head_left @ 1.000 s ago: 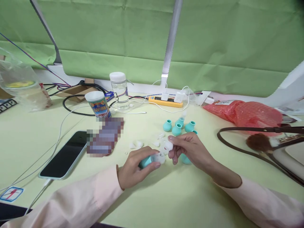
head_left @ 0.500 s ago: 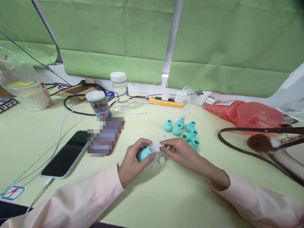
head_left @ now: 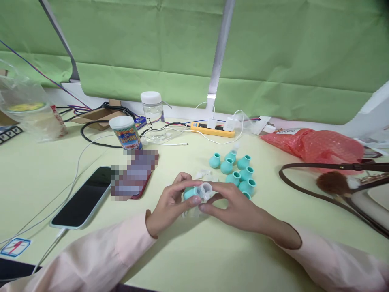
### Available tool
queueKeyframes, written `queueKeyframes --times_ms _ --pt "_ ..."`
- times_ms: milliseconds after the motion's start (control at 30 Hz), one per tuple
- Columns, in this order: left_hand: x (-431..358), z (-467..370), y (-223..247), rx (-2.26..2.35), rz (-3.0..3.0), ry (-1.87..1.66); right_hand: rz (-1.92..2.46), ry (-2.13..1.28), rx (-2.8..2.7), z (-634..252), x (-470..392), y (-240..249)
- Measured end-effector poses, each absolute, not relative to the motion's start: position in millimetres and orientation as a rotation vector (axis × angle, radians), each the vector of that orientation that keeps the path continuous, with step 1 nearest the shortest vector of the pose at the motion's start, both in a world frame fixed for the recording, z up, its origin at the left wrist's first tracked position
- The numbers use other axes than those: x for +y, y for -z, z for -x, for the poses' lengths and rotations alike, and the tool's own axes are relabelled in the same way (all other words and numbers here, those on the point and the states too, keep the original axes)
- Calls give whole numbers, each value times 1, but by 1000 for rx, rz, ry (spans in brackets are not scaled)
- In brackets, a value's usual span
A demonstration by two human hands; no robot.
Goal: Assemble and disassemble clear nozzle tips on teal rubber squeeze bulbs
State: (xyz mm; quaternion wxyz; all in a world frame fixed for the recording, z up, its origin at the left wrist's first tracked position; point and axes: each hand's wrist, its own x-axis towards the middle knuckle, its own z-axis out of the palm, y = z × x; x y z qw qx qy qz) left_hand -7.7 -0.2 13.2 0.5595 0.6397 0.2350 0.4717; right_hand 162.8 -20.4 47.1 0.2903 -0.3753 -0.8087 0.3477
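Currently clamping a teal bulb (head_left: 190, 193) in the fingers of the left hand (head_left: 164, 211) and pinching a clear fitting (head_left: 206, 188), at its three o'clock, in those of the right hand (head_left: 240, 207), risking a slip toward the standing bulbs (head_left: 246, 174) at two o'clock through uneven squeezing.

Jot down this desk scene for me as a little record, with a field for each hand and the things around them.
left hand: holds a teal bulb
right hand: fingers at a clear plastic piece by the bulb's mouth
beside right hand: group of teal bulbs, mouths up
left side: black-screened phone, cable plugged in
back: yellow power strip, lidded bottle
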Motion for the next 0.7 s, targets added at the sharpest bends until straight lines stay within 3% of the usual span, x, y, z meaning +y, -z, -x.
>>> queueKeyframes --times_ms 200,433,700 --pt "1 7 -14 511 -1553 -1043 945 -683 -2128 -161 -22 -43" --pt "-5 10 -13 616 -1874 -1462 1091 -449 -2056 -160 -24 -43" --pt "-5 7 -13 553 -1797 -1458 1151 -362 -2111 -161 -25 -42"
